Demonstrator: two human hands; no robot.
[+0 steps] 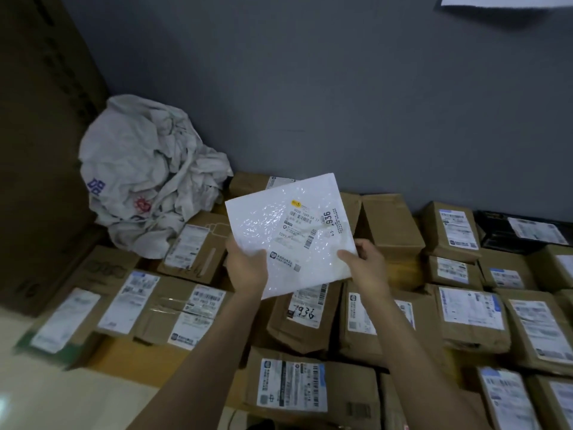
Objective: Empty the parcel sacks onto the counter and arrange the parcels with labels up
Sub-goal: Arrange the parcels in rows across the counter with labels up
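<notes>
Left hand (245, 262) and right hand (364, 259) grip a white mailer (279, 225) label-up over boxed parcels (291, 386); it should land flat, hiding no label, clear of the sack (145, 178) at 10 o'clock.

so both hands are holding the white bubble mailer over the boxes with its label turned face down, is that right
Not quite. The left hand and the right hand do hold the white bubble mailer over the boxes, but its label faces up toward the camera: the head view shows the barcodes and the number 936.
</notes>
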